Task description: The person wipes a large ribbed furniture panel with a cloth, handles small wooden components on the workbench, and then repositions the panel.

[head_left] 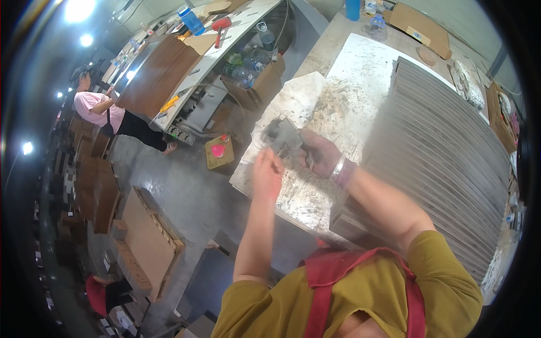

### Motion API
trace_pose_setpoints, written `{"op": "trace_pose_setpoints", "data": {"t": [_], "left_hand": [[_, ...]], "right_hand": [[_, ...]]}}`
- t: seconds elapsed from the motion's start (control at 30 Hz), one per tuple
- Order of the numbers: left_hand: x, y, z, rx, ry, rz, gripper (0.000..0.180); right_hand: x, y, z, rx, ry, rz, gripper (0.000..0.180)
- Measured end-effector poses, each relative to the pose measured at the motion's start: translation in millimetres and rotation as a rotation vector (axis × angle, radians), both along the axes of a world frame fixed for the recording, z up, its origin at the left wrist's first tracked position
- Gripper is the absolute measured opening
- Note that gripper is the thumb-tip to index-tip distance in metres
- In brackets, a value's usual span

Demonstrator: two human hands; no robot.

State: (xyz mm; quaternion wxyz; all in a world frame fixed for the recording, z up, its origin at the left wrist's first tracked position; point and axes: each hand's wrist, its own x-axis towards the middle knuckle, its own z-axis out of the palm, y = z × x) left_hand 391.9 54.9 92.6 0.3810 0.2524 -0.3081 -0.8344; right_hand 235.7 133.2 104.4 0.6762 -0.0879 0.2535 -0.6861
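My right hand (322, 155), dark with stains or a thin covering and with a pale band at the wrist, is closed around a grey, squarish thing (283, 135), whose kind I cannot make out. Just left of it my left hand (268, 167) has its fingers curled together near the thing's lower edge; what they pinch, if anything, is hidden. Both hands are over a crumpled whitish cloth (298, 97) at the left edge of the smeared white worktop (354, 84). Right of my hands lies a wide array of long, narrow grey-brown strips (445, 146), close side by side.
Bottles and a flattened cardboard box (420, 28) stand at the worktop's far end. Across the aisle, a bench holds brown panels (160, 73) and a red mallet (221, 25). A person in pink (98, 107) stands there. A yellow stool (219, 152) sits on the floor.
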Motion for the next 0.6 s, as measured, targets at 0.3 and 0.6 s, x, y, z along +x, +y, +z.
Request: {"op": "trace_pose_setpoints", "data": {"t": [0.3, 0.6], "left_hand": [[0.0, 7.8, 2.1, -0.04, -0.106, -0.002, 0.008], [-16.4, 11.3, 3.3, -0.05, -0.183, 0.101, 0.014]], "right_hand": [[-6.2, -2.2, -1.3, -0.073, 0.075, 0.002, 0.027], [1.4, 1.4, -1.0, -0.011, 0.131, -0.046, 0.031]]}}
